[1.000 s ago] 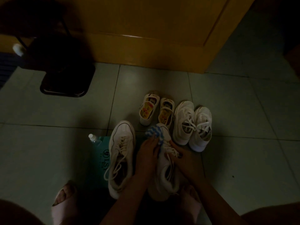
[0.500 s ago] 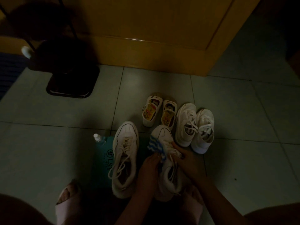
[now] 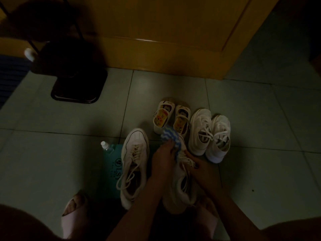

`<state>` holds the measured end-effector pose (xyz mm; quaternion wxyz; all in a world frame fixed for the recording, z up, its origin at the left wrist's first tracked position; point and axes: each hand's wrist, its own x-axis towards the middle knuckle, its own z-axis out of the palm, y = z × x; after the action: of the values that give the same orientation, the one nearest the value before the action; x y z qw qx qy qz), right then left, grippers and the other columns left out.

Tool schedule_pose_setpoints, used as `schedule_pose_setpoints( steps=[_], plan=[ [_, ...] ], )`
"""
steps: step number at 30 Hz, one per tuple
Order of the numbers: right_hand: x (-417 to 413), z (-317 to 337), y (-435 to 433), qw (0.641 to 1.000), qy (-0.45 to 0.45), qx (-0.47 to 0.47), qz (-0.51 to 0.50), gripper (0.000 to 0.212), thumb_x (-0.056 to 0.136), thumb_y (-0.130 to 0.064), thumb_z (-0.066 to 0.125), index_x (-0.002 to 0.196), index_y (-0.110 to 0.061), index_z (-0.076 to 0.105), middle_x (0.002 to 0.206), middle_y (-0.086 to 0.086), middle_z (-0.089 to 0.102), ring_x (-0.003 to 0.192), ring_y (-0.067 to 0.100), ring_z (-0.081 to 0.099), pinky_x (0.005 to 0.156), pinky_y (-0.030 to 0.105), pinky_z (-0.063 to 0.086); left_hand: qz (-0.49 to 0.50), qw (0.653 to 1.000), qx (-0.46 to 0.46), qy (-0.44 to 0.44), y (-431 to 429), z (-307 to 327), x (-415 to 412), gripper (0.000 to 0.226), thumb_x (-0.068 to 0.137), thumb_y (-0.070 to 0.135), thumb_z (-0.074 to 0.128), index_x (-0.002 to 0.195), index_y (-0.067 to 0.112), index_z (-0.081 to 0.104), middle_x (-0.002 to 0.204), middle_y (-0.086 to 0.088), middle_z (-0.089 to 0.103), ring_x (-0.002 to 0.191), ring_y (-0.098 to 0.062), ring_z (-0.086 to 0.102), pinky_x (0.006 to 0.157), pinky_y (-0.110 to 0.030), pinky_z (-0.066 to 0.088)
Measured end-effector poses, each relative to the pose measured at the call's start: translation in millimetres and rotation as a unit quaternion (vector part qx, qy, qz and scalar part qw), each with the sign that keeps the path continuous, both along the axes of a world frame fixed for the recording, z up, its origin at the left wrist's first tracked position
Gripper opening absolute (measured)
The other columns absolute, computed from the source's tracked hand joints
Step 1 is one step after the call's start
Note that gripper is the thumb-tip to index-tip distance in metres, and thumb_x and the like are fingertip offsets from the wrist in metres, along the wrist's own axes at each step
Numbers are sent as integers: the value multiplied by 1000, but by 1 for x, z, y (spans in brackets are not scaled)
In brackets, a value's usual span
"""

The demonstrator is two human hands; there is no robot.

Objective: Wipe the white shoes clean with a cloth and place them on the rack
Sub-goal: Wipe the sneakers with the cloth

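Observation:
In dim light, several white shoes stand on the tiled floor. My left hand (image 3: 165,157) grips a blue-and-white cloth (image 3: 171,137) and presses it on the toe of a large white sneaker (image 3: 180,186). My right hand (image 3: 202,168) holds that sneaker by its right side near the laces. Its mate (image 3: 134,162) lies to the left, laces loose. A smaller white laced pair (image 3: 209,134) sits to the right. A small pair with yellow insoles (image 3: 171,118) stands behind. The dark shoe rack (image 3: 76,84) is at the far left.
A teal pouch with a white cap (image 3: 111,160) lies left of the sneakers. My feet in pale slippers (image 3: 73,216) are at the bottom. A yellow wooden door (image 3: 165,37) closes the far side. Bare tiles lie left and right.
My left hand has slid the cloth forward again onto the sneaker's toe after drawing it back toward the laces. The right hand keeps its hold on the shoe.

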<state>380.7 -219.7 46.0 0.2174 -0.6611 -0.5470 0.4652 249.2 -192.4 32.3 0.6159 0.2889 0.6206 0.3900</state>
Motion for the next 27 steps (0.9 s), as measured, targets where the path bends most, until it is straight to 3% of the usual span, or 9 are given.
schedule_pose_setpoints(
  steps=[2, 5, 9, 10, 13, 17, 20, 24, 27],
  plan=[
    [-2, 1, -1, 1000, -10, 8, -13, 50, 90, -1, 53, 137, 4, 36, 138, 12, 44, 121, 9, 39, 69, -11, 31, 13, 999, -22, -32, 1, -5, 5, 33, 94, 24, 52, 125, 13, 59, 132, -9, 56, 121, -23, 53, 105, -33, 40],
    [1, 1, -2, 1000, 6, 24, -15, 48, 91, 0, 52, 136, 3, 37, 141, 16, 43, 124, 14, 41, 70, -12, 29, 83, 981, -80, -159, -13, -14, 8, 32, 93, 21, 54, 121, 9, 61, 123, -10, 61, 111, -23, 59, 89, -29, 52],
    [-4, 9, -2, 1000, 9, 12, -21, 48, 92, -1, 51, 137, 3, 35, 145, 15, 38, 118, 5, 35, 70, -13, 26, 81, 979, -111, -152, -34, -21, 7, 27, 90, 23, 57, 111, 9, 66, 108, -11, 69, 96, -23, 66, 73, -29, 52],
    [-5, 10, -1, 1000, 7, 7, -20, 48, 91, 0, 51, 137, 5, 35, 145, 16, 36, 116, 5, 34, 70, -13, 26, 50, 989, -102, -92, -39, -17, 4, 27, 91, 23, 55, 110, 8, 66, 106, -11, 69, 94, -23, 66, 72, -29, 52],
    [-7, 11, -3, 1000, 15, 14, -9, 49, 90, 4, 50, 136, 10, 31, 146, 21, 32, 116, 6, 31, 69, -12, 27, 54, 977, -137, -152, -48, -15, -2, 30, 92, 25, 53, 111, 6, 67, 115, -18, 65, 107, -31, 62, 92, -41, 50],
    [-7, 12, -3, 1000, 21, -6, -1, 49, 92, -1, 49, 138, 2, 33, 147, 16, 34, 122, 6, 32, 69, -14, 25, -12, 989, -118, -88, -66, -12, -9, 34, 95, 24, 49, 118, 3, 62, 118, -15, 63, 107, -29, 61, 92, -33, 49],
    [-9, 14, -3, 1000, 12, -10, -1, 49, 92, -4, 51, 138, -1, 36, 145, 13, 39, 118, 6, 36, 69, -13, 28, -30, 999, -42, 2, -86, -9, -12, 32, 97, 18, 43, 118, -1, 59, 112, -13, 65, 91, -19, 64, 62, -1, 42],
    [-8, 14, -1, 1000, 16, -13, -4, 48, 91, -1, 51, 137, 2, 36, 141, 13, 43, 121, 8, 37, 67, -11, 31, -116, 972, 27, 201, -79, -9, -16, 32, 98, 16, 41, 117, -1, 60, 118, -15, 62, 93, -16, 60, 62, -3, 41],
    [-7, 13, -3, 1000, 7, 6, 0, 47, 91, -3, 52, 136, 1, 39, 141, 13, 43, 115, 4, 37, 68, -12, 29, -66, 954, 100, 274, -44, 5, -18, 28, 97, 14, 42, 112, 0, 61, 107, -16, 65, 99, -27, 59, 71, -11, 40]
  ],
)
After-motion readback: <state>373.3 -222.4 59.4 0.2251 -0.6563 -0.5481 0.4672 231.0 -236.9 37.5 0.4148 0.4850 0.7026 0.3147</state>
